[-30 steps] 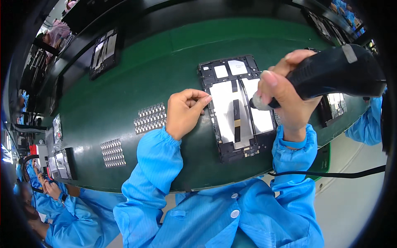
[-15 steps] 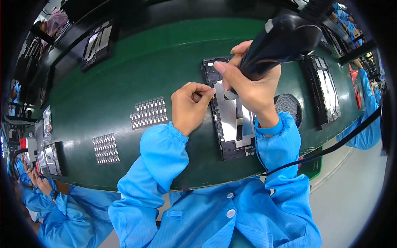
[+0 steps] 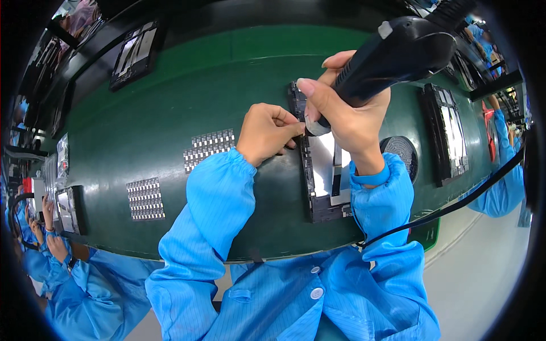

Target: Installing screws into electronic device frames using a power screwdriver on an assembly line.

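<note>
Before me on the green bench lies an opened flat electronic device (image 3: 324, 170), with a black frame and silvery panels inside. My right hand (image 3: 358, 125) is wrapped round a black hot-air gun (image 3: 395, 57) with a ribbed hose, its tip down over the device's left part. Close beside that tip, my left hand (image 3: 264, 133) has thumb and forefinger pinched at the device's left edge. Whatever sits between those fingertips is too small or hidden to make out. My right hand covers part of the device.
Two sheets of small parts, one nearer (image 3: 145, 199) and one farther (image 3: 211, 149), lie left. A round mesh holder (image 3: 401, 154) stands right, before another opened device (image 3: 446, 133). A black cable (image 3: 449, 207) crosses the right front edge. Co-workers' hands (image 3: 57, 244) are far left.
Both hands have shifted slightly rightward relative to the picture, and the device appears turned or tilted a little. My left fingers have come closer to the hot-air gun's tip.
</note>
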The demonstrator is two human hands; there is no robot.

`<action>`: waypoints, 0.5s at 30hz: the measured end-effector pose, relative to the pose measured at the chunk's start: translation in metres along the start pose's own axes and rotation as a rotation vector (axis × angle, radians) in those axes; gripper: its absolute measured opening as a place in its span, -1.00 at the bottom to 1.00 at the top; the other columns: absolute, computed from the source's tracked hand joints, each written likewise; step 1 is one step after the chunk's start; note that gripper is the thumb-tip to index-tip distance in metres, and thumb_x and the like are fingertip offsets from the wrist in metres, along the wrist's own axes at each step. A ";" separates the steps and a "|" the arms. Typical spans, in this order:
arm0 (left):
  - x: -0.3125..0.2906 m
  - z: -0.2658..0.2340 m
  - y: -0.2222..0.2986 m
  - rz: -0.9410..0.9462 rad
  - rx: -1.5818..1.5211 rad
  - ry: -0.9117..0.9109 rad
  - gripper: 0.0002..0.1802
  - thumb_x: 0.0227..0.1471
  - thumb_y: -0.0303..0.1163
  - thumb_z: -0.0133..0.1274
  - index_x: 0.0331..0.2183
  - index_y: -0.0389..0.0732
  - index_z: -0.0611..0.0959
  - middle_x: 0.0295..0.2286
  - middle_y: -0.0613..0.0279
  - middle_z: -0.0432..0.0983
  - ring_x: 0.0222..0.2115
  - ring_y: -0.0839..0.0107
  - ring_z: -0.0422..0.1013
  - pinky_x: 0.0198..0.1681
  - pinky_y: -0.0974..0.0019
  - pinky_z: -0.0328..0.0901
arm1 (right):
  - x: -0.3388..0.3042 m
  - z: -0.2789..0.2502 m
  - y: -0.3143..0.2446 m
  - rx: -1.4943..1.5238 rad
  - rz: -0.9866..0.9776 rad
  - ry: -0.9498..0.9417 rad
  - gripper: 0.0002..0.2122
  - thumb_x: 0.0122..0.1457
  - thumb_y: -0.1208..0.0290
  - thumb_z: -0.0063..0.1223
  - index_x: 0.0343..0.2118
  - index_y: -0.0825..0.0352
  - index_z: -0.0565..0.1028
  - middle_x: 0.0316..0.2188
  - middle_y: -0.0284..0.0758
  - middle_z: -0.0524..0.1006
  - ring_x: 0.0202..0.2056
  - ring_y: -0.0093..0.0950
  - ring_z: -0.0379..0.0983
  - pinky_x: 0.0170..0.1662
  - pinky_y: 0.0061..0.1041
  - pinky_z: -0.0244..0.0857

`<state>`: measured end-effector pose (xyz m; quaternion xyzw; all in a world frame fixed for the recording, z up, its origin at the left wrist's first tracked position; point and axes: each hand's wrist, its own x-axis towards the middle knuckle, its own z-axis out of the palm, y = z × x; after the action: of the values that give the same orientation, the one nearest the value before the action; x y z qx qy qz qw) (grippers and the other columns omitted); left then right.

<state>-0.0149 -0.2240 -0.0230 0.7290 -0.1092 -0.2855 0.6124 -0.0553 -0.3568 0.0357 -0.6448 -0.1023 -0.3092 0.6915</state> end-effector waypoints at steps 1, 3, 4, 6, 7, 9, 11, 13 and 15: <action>0.001 0.000 -0.001 -0.026 0.005 -0.008 -0.83 -0.13 -0.46 0.21 -0.49 -0.38 0.61 -0.60 0.19 0.54 -0.65 0.54 0.46 -0.70 0.52 0.30 | 0.000 0.001 0.002 0.002 0.001 -0.003 -0.76 -0.13 0.64 0.28 -0.39 0.46 0.43 -0.70 -0.42 0.47 -0.66 -0.72 0.37 -0.58 -0.72 0.23; 0.002 -0.001 -0.001 -0.053 0.008 -0.015 -0.83 -0.12 -0.46 0.20 -0.48 -0.39 0.61 -0.59 0.18 0.55 -0.65 0.54 0.46 -0.70 0.52 0.29 | 0.000 -0.001 0.004 -0.078 -0.007 -0.086 -0.71 -0.05 0.71 0.19 -0.27 0.44 0.34 -0.70 -0.33 0.45 -0.71 -0.59 0.38 -0.62 -0.64 0.26; 0.002 -0.001 -0.001 -0.051 0.003 -0.015 -0.83 -0.11 -0.47 0.19 -0.47 -0.39 0.61 -0.59 0.18 0.55 -0.65 0.53 0.46 -0.70 0.51 0.29 | 0.000 0.000 0.004 -0.077 -0.006 -0.088 -0.71 -0.05 0.71 0.19 -0.27 0.44 0.34 -0.70 -0.33 0.45 -0.71 -0.59 0.38 -0.62 -0.64 0.26; 0.001 -0.001 -0.001 -0.048 -0.002 -0.014 -0.84 -0.11 -0.47 0.19 -0.46 -0.39 0.61 -0.58 0.17 0.55 -0.65 0.53 0.46 -0.70 0.51 0.29 | 0.001 0.000 0.005 -0.103 -0.015 -0.084 -0.71 -0.05 0.71 0.19 -0.27 0.43 0.34 -0.70 -0.33 0.45 -0.71 -0.59 0.38 -0.61 -0.63 0.26; 0.001 -0.001 0.000 -0.053 0.001 -0.015 -0.84 -0.10 -0.47 0.18 -0.47 -0.39 0.61 -0.58 0.17 0.55 -0.65 0.52 0.46 -0.70 0.51 0.29 | 0.000 0.001 0.005 -0.104 -0.015 -0.085 -0.71 -0.05 0.71 0.19 -0.27 0.43 0.34 -0.70 -0.33 0.45 -0.71 -0.59 0.38 -0.61 -0.63 0.26; 0.000 0.000 0.001 -0.057 0.003 -0.014 -0.85 -0.10 -0.47 0.18 -0.48 -0.39 0.61 -0.58 0.17 0.55 -0.65 0.52 0.46 -0.70 0.50 0.29 | 0.000 0.003 0.004 -0.008 0.051 0.001 -0.75 -0.13 0.64 0.29 -0.39 0.46 0.43 -0.70 -0.42 0.47 -0.65 -0.71 0.39 -0.57 -0.72 0.24; 0.000 0.000 0.002 -0.052 0.000 -0.017 -0.85 -0.10 -0.47 0.18 -0.49 -0.38 0.61 -0.58 0.17 0.55 -0.65 0.52 0.46 -0.70 0.50 0.30 | 0.000 0.002 0.005 -0.002 0.046 0.001 -0.75 -0.13 0.64 0.29 -0.39 0.46 0.43 -0.70 -0.42 0.47 -0.65 -0.70 0.39 -0.57 -0.73 0.24; 0.001 0.000 0.001 -0.054 -0.001 -0.021 -0.85 -0.10 -0.47 0.18 -0.49 -0.38 0.61 -0.59 0.18 0.55 -0.65 0.52 0.46 -0.70 0.50 0.30 | 0.000 0.002 0.006 0.002 0.042 0.002 -0.75 -0.13 0.64 0.29 -0.39 0.46 0.42 -0.70 -0.42 0.48 -0.65 -0.70 0.40 -0.57 -0.73 0.25; 0.002 0.000 0.000 -0.056 -0.001 -0.023 -0.85 -0.10 -0.46 0.18 -0.50 -0.38 0.61 -0.59 0.18 0.55 -0.65 0.52 0.46 -0.70 0.50 0.30 | -0.001 0.003 0.005 -0.014 0.066 -0.006 -0.77 -0.14 0.62 0.29 -0.42 0.45 0.44 -0.70 -0.41 0.48 -0.65 -0.70 0.40 -0.57 -0.72 0.24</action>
<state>-0.0135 -0.2246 -0.0233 0.7281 -0.0957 -0.3109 0.6034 -0.0522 -0.3541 0.0315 -0.6536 -0.0807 -0.2850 0.6964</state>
